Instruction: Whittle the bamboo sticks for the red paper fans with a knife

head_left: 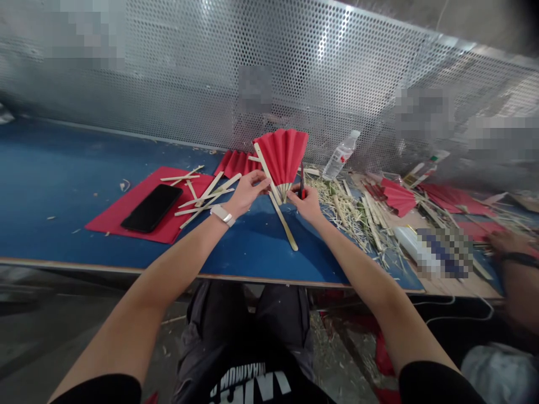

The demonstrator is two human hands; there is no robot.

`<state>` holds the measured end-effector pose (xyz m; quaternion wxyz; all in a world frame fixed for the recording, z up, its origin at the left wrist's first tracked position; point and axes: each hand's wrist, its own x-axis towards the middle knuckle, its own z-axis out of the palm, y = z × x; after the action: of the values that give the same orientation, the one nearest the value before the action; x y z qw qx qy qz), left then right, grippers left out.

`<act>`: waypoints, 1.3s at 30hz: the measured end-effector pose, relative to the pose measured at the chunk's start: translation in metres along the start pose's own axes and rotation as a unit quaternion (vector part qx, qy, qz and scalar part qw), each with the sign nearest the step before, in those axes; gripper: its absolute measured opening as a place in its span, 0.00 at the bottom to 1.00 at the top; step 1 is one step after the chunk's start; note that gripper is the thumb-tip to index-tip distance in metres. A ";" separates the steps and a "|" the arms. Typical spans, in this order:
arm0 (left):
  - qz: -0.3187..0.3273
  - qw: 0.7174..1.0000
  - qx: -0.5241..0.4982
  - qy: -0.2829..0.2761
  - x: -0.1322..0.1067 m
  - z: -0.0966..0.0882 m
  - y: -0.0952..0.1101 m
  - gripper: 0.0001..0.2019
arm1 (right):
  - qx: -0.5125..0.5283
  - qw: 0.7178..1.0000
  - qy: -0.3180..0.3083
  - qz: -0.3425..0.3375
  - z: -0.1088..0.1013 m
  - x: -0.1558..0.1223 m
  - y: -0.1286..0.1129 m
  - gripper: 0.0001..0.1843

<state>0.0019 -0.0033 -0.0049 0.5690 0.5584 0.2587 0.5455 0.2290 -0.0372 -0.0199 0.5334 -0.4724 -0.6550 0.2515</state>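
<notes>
A red pleated paper fan with pale bamboo ribs stands half spread over the blue table. My left hand pinches its long outer bamboo stick, which slants down toward me. My right hand is closed round a thin red-and-black tool, held upright beside the fan's base where the ribs meet. A white watch sits on my left wrist.
A black phone lies on a red paper sheet with loose bamboo sticks. Another folded red fan lies behind. Bamboo shavings, a plastic bottle and more red fans lie right, near another person's hand.
</notes>
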 end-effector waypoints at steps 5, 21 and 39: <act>-0.009 1.000 0.006 0.004 0.000 0.001 0.002 0.11 | -0.074 0.994 0.076 -0.005 -0.033 0.025 0.009 0.17; -0.009 0.999 0.040 0.031 -0.001 0.002 0.003 0.08 | -0.509 0.841 0.122 0.134 -0.130 0.040 0.036 0.12; -0.057 0.713 0.699 -0.002 -0.011 -0.127 0.080 0.16 | -0.442 0.896 -0.029 -0.016 -0.081 0.035 0.022 0.10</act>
<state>-0.1425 0.0145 0.0340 0.0473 0.7824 0.5960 0.1747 0.3132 -0.0105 0.0024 0.2542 -0.6416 -0.7213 -0.0591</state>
